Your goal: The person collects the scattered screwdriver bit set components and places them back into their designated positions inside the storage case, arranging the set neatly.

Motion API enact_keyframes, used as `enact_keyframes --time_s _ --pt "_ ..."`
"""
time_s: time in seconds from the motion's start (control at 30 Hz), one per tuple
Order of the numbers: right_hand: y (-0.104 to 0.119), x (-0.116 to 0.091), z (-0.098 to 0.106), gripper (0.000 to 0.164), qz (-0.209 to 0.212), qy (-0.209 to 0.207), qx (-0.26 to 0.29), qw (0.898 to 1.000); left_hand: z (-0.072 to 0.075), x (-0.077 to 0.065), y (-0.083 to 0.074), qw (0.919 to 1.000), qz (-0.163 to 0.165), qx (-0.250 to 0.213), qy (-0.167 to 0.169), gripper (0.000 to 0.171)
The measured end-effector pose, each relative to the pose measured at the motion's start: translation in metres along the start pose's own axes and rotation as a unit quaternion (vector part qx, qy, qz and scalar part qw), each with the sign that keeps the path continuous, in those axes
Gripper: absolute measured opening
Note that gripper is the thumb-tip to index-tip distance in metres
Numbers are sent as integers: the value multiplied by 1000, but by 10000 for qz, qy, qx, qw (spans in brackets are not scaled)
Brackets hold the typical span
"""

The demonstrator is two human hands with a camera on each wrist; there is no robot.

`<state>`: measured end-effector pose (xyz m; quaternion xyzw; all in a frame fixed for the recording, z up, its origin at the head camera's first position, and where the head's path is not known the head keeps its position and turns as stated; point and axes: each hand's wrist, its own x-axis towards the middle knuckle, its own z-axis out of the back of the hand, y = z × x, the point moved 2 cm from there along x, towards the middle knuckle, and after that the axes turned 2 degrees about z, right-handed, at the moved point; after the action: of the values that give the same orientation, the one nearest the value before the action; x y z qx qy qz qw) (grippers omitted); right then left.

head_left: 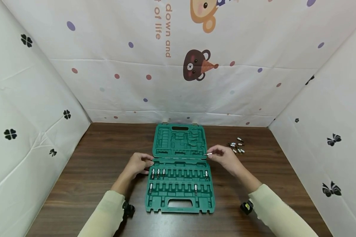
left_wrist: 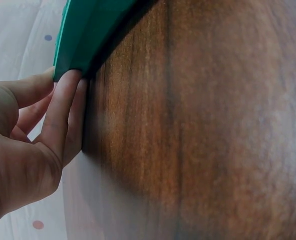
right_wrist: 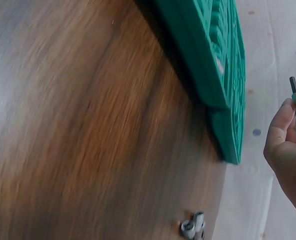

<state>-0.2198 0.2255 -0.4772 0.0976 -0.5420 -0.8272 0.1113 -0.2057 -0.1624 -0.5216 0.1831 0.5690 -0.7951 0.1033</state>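
A green plastic socket case [head_left: 179, 162] lies unfolded on the table, its lid [head_left: 180, 141] towards the back wall. Several silver-and-dark bit sockets stand in its slots, including one bit socket [head_left: 195, 188] in the lower row. At the case's left edge, near the hinge, my left hand [head_left: 138, 163] grips the rim between thumb and fingers [left_wrist: 62, 110]. Between thumb and fingertips, my right hand [head_left: 224, 158] pinches a bit socket [head_left: 208, 154] above the case's right edge by the hinge. Its dark shank [right_wrist: 293, 84] points away from the fingers in the right wrist view.
Several loose bit sockets [head_left: 238, 150] lie in a group on the brown wooden table [head_left: 106, 148], right of the lid. Printed white sheets [head_left: 166, 92] enclose the table at the back and both sides.
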Motion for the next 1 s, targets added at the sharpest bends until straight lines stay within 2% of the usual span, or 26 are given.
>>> enact_keyframes --time_s 0.33,0.8,1.0 --pt "11 3 -28 25 162 546 91 9983 -2 1 2 10000 -2 -23 5 22" --pt "28 11 -61 21 415 1095 313 9926 -1 3 1 10000 -23 -5 66 23" --pt "33 18 -76 15 527 1302 183 9899 0 3 0 10000 21 -12 8 22"
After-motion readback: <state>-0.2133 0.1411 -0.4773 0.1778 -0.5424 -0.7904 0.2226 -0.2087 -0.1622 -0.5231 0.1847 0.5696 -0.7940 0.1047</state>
